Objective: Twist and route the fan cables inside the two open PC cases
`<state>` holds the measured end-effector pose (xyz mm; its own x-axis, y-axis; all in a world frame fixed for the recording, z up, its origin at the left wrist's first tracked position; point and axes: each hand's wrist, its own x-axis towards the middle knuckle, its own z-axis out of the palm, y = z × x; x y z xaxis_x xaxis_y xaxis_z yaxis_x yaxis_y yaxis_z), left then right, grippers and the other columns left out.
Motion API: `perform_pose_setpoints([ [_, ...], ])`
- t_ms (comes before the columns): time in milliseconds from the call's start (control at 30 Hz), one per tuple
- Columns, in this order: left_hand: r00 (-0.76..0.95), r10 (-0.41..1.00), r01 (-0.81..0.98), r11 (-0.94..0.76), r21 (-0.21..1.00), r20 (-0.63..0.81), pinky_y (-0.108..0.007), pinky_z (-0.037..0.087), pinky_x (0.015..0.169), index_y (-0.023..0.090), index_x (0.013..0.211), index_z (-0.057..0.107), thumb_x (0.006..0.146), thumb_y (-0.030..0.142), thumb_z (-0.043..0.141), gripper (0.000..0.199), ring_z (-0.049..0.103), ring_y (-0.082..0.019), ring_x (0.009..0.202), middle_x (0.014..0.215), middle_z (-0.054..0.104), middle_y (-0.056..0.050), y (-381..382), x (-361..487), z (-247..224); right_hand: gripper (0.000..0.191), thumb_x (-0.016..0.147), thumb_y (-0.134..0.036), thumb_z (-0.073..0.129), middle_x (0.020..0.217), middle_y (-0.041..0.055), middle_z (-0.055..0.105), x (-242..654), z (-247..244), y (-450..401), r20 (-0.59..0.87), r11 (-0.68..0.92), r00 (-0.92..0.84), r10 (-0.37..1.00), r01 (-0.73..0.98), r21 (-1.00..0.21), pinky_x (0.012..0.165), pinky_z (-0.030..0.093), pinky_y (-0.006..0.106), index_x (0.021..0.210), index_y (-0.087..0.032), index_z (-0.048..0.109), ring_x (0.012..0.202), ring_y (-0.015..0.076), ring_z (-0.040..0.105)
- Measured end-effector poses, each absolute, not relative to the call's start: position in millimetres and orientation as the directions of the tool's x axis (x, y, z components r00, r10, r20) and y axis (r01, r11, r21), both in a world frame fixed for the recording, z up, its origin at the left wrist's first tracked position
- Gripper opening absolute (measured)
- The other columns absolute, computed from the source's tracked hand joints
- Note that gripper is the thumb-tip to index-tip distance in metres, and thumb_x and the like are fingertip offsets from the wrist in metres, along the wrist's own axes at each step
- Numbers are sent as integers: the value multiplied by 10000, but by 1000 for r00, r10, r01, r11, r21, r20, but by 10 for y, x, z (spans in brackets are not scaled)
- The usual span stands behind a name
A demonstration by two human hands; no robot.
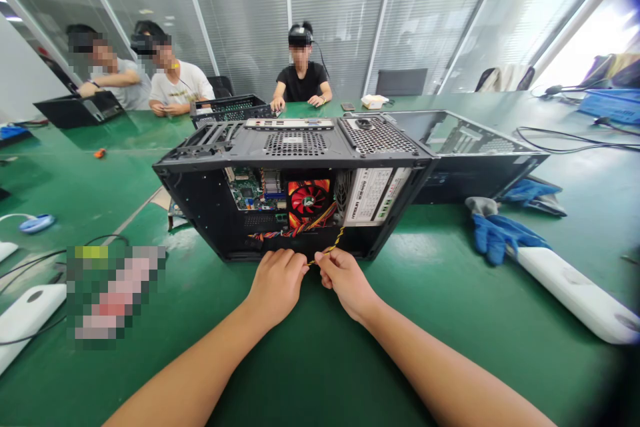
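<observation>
1. The right hand has its thumb and fingers pressed together on a thin yellow-and-black cable, just outside the case.
2. The left hand is just beside it, fingers curled together and closed on the same cable; its fingertips are partly hidden.
3. Between the hands the cable looks twisted; beyond the right hand it runs up into the case, toward the power supply. Whether its near end is bare or plugged, I cannot tell.
4. The case sits on the green table, open side facing the person, ports uppermost. That side's cover is off.
5. Inside, the power supply, red fan and board are all in place. As I judge it, the main parts are fitted and loose wiring remains: a bunch of coloured wires hangs across the fan's lower edge, untidied. Their connections cannot be made out.
6. Farther out, blue gloves lie to the right and another open case stands behind; a person in black sits across the table.
</observation>
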<state>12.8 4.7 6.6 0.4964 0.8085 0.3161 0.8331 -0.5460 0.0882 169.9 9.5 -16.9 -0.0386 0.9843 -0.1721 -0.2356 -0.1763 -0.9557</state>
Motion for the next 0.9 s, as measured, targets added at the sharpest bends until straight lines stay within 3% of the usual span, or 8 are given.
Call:
perform_pose_setpoints([
  [900,482,814,820,-550,160,325,-342,375,717,184,835,559,938,234,485,137,531,-195,764,814,600,-31,42,139,61,416,709,-533,709,531,-69,438,1697,-168,89,-158,-165,-47,986,-240,-957,439,281,233,665,-176,500,450,63,369],
])
